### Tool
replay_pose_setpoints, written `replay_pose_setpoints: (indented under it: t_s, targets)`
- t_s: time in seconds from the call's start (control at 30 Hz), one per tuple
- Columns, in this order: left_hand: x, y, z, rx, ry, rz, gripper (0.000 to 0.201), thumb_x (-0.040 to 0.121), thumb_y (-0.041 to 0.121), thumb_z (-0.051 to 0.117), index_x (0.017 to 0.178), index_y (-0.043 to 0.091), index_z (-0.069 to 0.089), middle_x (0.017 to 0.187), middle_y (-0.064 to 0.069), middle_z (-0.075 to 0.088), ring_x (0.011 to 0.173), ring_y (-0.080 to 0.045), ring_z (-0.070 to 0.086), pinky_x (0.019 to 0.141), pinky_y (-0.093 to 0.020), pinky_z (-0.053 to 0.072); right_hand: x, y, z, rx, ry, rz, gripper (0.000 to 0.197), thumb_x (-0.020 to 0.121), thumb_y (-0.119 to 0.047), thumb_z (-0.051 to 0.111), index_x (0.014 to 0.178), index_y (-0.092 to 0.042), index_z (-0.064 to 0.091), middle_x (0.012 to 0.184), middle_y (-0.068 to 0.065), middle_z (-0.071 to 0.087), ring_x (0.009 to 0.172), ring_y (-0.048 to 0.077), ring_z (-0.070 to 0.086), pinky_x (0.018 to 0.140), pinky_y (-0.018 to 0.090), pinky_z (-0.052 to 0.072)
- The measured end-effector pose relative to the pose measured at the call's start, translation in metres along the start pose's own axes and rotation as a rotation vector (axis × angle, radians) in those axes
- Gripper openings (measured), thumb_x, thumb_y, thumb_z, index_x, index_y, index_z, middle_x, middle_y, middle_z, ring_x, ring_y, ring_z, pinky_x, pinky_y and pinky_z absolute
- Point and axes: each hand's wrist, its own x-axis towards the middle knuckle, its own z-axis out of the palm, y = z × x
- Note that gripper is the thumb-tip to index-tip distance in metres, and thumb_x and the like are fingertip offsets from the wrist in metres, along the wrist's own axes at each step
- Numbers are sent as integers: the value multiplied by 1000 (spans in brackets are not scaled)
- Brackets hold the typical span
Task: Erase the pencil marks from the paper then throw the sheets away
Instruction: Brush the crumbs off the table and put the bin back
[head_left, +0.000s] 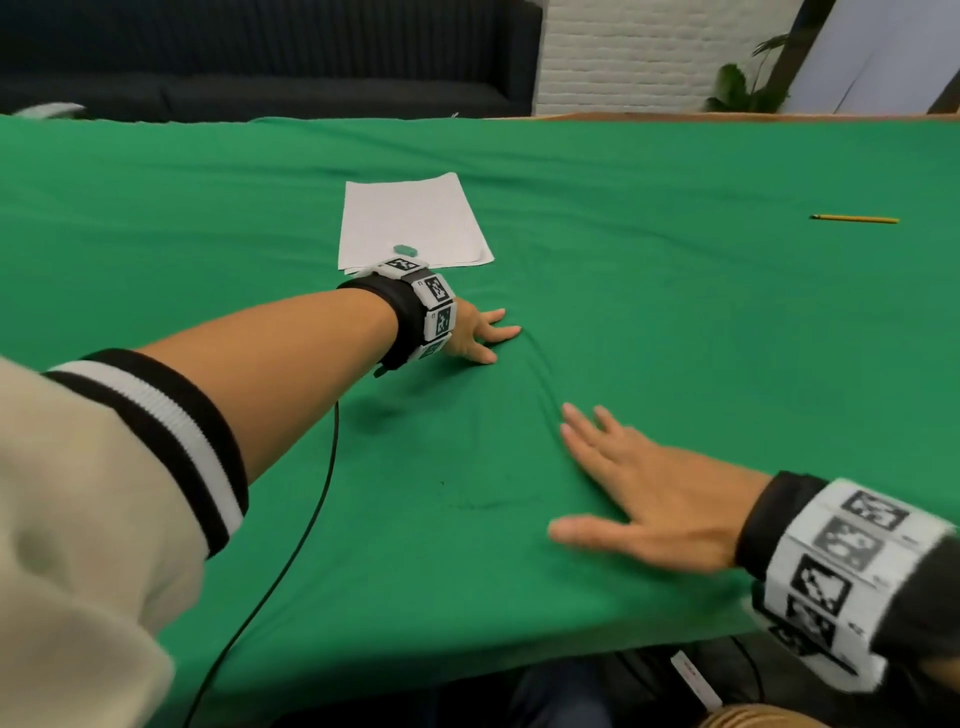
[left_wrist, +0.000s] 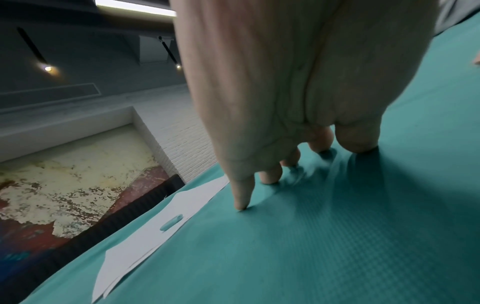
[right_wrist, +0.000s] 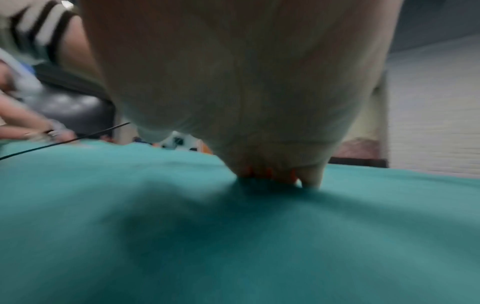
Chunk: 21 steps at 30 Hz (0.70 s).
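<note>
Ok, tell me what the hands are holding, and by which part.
Nothing. The left hand and right hand press flat on the green cloth; the eraser lies untouched on the paper.

Head camera looks forward and down across the green tablecloth (head_left: 675, 312). Each wrist camera sits low, close above it. Head and left-wrist views share the paper (head_left: 410, 218).

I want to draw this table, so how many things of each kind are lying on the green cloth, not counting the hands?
Stacks of paper sheets: 1 (at least 2 sheets; the left wrist view shows offset edges, exact number unclear)
Eraser: 1, lying on the paper
Pencil: 1
Black cable: 1
Total: 4
</note>
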Motion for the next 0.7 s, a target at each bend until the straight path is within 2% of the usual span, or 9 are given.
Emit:
replay_pose_setpoints:
  t_s: [0.1,0.17,0.23,0.3,0.37,0.43,0.53,0.63,0.7]
  targets:
    - [-6,14,-6,60,0,-73,59,106,41,32,157,30,4,165,-5,0,141,-34,35,113,-37,27,-18,-19,5,109,101,-146,95,82,-84,12,157,-26,-2,160,-16,-14,147,-4,-10,123,26,3]
    - [-14,32,-15,8,110,-88,61,102,41,46,156,26,22,160,-11,26,138,-32,41,112,-36,31,-27,-9,2,191,410,-152,84,88,-77,20,154,-26,28,159,-15,22,144,-4,22,119,18,19]
    - [-25,61,-30,-152,292,-10,60,95,36,63,149,20,41,149,-11,47,133,-29,48,109,-33,36,-37,11,5,237,764,-148,55,93,-59,43,125,-22,66,123,-9,68,107,-2,63,96,18,47]
    - [-34,101,-45,-323,433,106,55,87,23,73,139,17,56,137,-8,59,125,-23,56,103,-29,41,-52,33,17,291,922,-89,25,92,-40,60,89,-20,75,77,-12,74,68,-1,67,67,21,52]
    - [-41,151,-58,-445,514,215,44,82,12,75,125,16,67,123,-6,68,113,-18,64,96,-26,47,-70,50,38,322,917,62,22,89,-32,70,71,-21,65,54,-13,63,51,3,60,53,22,46]
    - [-48,204,-64,-506,556,295,33,80,8,73,112,15,74,108,-5,74,99,-16,68,85,-24,51,-93,64,61,297,886,187,31,81,-32,75,61,-23,53,44,-12,49,41,9,47,46,27,39]
    - [-46,279,-53,-507,559,380,21,80,6,66,98,9,76,91,-8,75,87,-20,70,78,-28,55,-129,76,100,277,790,281,48,78,-46,76,55,-27,38,40,-13,35,40,-2,37,43,27,34]
    - [-30,344,-17,-525,490,434,13,81,15,65,90,9,74,87,-10,72,85,-28,69,78,-37,57,-163,98,151,286,696,438,46,84,-55,66,57,-26,41,43,-10,39,43,-1,39,44,29,35]
    - [-16,379,18,-549,379,450,15,81,25,67,87,12,71,88,-12,71,83,-33,67,72,-37,56,-187,117,192,329,546,609,38,84,-54,65,63,-27,48,52,-10,50,51,1,46,49,28,37]
